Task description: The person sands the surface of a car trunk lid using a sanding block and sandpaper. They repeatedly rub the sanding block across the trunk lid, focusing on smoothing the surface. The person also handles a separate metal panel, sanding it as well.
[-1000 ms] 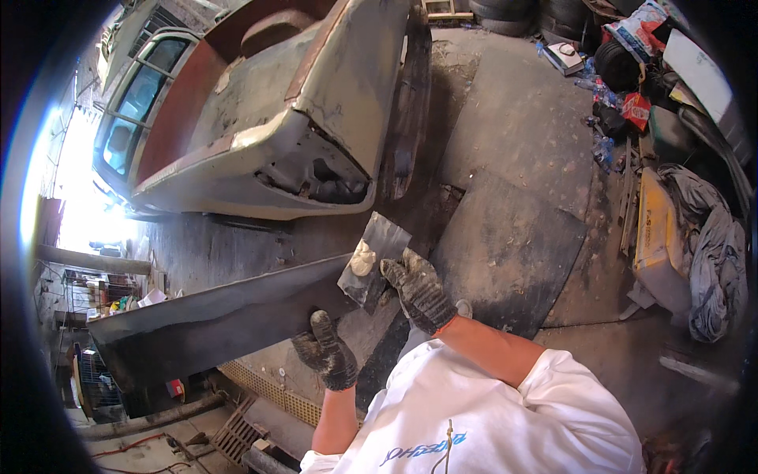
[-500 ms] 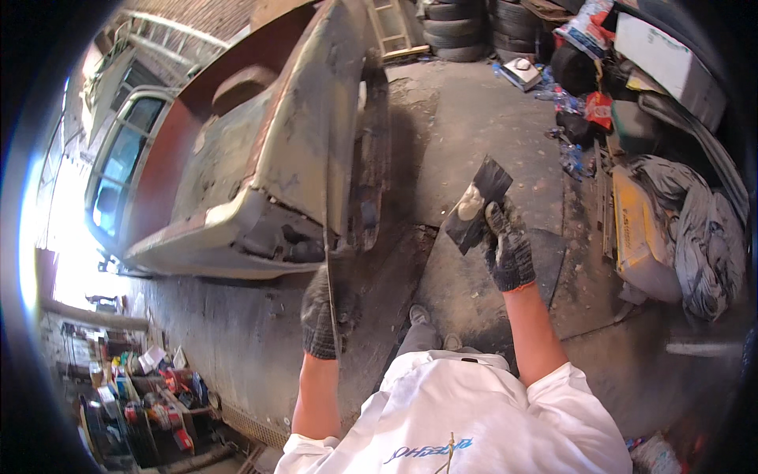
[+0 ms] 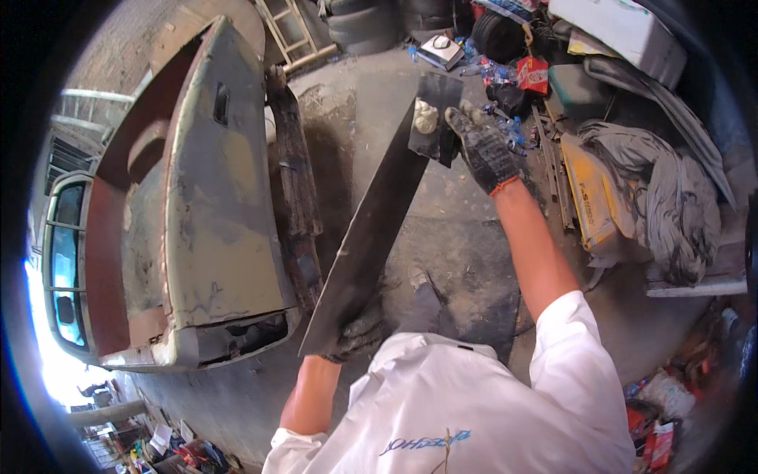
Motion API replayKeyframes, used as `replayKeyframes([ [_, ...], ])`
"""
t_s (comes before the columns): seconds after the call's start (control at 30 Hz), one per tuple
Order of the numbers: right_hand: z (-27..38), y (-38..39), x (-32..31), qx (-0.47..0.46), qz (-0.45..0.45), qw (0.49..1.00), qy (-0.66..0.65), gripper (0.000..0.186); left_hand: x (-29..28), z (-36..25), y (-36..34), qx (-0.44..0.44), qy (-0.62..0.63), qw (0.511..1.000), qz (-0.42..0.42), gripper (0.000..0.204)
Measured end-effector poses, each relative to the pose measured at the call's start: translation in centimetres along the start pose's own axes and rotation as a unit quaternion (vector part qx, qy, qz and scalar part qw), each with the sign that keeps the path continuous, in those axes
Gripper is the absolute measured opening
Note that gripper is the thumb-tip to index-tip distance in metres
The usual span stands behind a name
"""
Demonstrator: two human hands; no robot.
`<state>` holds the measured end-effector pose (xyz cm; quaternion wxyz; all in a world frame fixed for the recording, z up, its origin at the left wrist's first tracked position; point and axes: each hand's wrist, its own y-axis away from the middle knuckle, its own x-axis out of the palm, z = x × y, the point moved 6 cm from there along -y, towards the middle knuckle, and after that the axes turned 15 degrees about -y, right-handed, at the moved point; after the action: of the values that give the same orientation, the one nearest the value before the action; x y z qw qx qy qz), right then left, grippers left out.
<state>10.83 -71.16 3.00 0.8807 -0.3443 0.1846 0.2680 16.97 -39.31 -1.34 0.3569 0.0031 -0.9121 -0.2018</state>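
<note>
My left hand [image 3: 360, 335], in a dark knitted glove, is closed around the lower end of a long, dark, flat strip [image 3: 371, 225]. That strip slants up and away from me, its far end reaching behind or against a small dark rectangular plate [image 3: 433, 144]; whether they touch I cannot tell. A lump of cream-coloured putty [image 3: 425, 116] sits on the plate. My right hand [image 3: 483, 152], gloved with an orange cuff, grips the plate's right edge, thumb on its face. To the left stands a truck bed [image 3: 225, 197] with patchy yellow-grey side panels.
Stacked tyres [image 3: 362, 31] and a wooden ladder [image 3: 290, 31] stand at the back. Along the right lie a yellow panel [image 3: 591, 189], a crumpled grey cover [image 3: 671, 197] and plastic bottles. Assorted clutter [image 3: 178, 450] is at the lower left.
My view has turned right and closer to the truck's side. The strip, earlier nearly edge-on, now shows its broad face. My right hand has raised the plate toward the strip's far end.
</note>
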Motion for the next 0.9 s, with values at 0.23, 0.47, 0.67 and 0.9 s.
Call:
replayKeyframes([
  [0.23,1.8,-4.4,9.3,-0.025,0.057,0.987,-0.148,0.038,-3.4,-9.3,-9.1,0.004,0.07,0.993,-0.099,0.06],
  [0.47,5.0,-3.8,15.5,-0.05,0.201,0.946,-0.248,0.029,-11.2,-12.5,-14.2,0.087,0.177,0.926,-0.321,0.031],
  [0.67,-8.0,-13.8,16.6,0.148,0.254,0.907,-0.3,0.039,-14.2,-15.0,-13.7,0.052,0.045,0.992,-0.105,0.035],
  [0.9,-14.7,-21.3,22.6,-0.303,0.437,0.801,0.277,0.046,-18.9,-20.5,-13.0,0.017,-0.42,0.77,-0.48,0.039],
])
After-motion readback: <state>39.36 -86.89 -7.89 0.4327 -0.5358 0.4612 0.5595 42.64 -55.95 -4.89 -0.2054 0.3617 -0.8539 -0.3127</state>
